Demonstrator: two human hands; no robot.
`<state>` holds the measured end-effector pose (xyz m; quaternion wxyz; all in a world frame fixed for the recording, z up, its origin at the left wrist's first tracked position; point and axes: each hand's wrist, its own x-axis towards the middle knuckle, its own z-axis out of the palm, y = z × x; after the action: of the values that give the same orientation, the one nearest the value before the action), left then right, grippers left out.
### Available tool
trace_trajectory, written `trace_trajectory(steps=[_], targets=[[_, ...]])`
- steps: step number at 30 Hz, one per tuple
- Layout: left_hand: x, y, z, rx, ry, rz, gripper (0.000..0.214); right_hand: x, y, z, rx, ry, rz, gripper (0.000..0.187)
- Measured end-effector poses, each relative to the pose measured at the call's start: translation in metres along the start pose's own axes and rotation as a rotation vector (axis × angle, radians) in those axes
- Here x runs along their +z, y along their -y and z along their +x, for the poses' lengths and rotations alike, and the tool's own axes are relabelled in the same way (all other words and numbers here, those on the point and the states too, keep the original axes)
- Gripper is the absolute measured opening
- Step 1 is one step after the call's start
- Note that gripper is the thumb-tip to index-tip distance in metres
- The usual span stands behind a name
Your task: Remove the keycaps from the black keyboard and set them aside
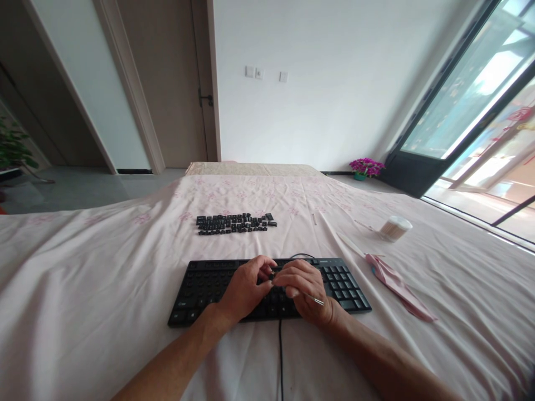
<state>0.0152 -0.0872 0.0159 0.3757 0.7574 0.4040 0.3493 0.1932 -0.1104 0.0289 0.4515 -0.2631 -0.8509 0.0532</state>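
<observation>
A black computer keyboard [200, 289] lies flat before me, and both hands meet over its middle. My left hand [248, 284] is closed in a pinch above the keys; whatever small thing sits at its fingertips is too hidden to name. From the right comes my right hand [303, 284], its fingers curled round a slim silvery tool [314, 299] whose split-looking end sticks out below the palm. The fingertips of the two hands nearly touch. Beyond the keyboard, loose black keycaps [234, 223] lie in rough rows on the cloth.
A clear round tub of cotton swabs [395, 229] stands at right, with a few loose swabs nearby. A folded pink cloth [399, 287] lies beside the keyboard. The keyboard's cable [281, 356] runs toward me over the wrinkled pink bedcloth [104, 289].
</observation>
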Motion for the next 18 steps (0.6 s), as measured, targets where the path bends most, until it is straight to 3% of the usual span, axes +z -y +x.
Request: trace_trajectory(steps=[6, 13, 18], targets=[[0.000, 0.001, 0.000, -0.008, -0.019, -0.066, 0.032, 0.000, 0.000, 0.004, 0.070, -0.052, -0.047, 0.027], [0.002, 0.010, 0.002, -0.037, -0.061, -0.185, 0.029, 0.007, -0.005, 0.004, 0.222, -0.005, -0.097, 0.025], [0.002, 0.012, 0.003, -0.081, -0.054, -0.293, 0.026, 0.009, -0.007, 0.002, 0.251, 0.023, -0.066, 0.027]])
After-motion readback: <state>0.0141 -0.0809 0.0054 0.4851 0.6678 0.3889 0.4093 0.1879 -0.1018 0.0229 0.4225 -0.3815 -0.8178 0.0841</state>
